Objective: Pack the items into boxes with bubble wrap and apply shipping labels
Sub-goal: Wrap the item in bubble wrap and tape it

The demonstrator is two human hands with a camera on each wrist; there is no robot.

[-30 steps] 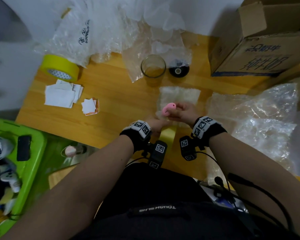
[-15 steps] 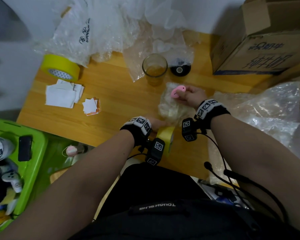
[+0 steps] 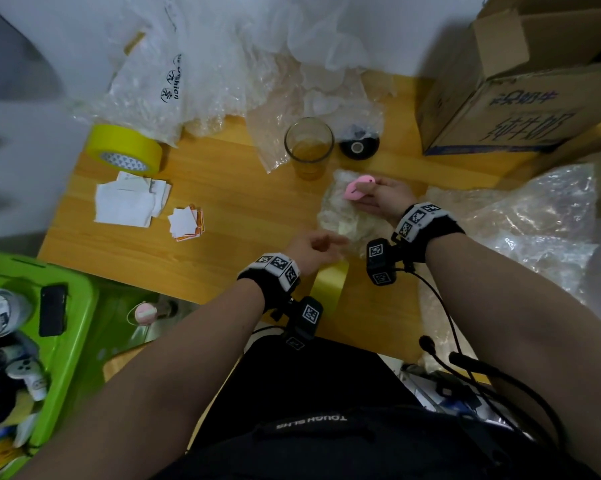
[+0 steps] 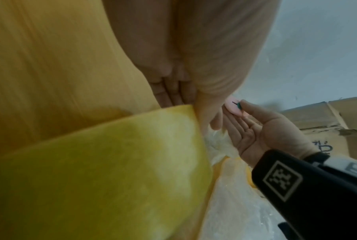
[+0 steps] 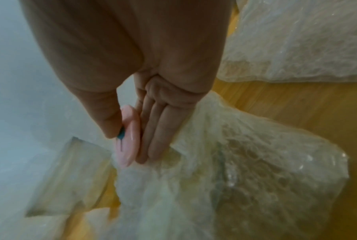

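- Wooden desk [image 3: 223, 188] against a pale wall. Head view: big yellow tape roll [image 3: 127, 148] far left, white label slips [image 3: 129, 202] and a smaller sticker stack [image 3: 184, 223] beside it, glass of amber liquid [image 3: 308, 147] at centre-back, open cardboard box [image 3: 521, 98] back right, loose plastic sheeting behind and to my right.
- Head view, hands: my right hand [image 3: 384, 199] pinches a small pink cutter [image 3: 358, 187] and rests on the bubble-wrapped bundle [image 3: 344, 216]. My left hand [image 3: 311, 249] hovers just near the bundle's near edge, fingers loosely spread, holding nothing I can make out. A second yellow tape roll [image 3: 328, 282] stands on edge just below it.
- Left wrist view: blurred. That tape roll [image 4: 111, 170] fills the foreground and the fingers sit straight behind it; contact with the roll I cannot tell. Right hand and cutter [image 4: 234, 107] show beyond.
- Right wrist view: thumb and fingers clamp the cutter [image 5: 128, 142] flat; fingertips [image 5: 153, 146] press the bundle [image 5: 235, 170]. Blade position unclear.
- Risks, my call: the wrap looks unsealed, so lifting my right hand could let it spring open. The cutter is touching the wrap, so a slip could nick it. The glass is near the bundle and a sweep of the hand could tip it. The upright roll could roll off the desk edge.
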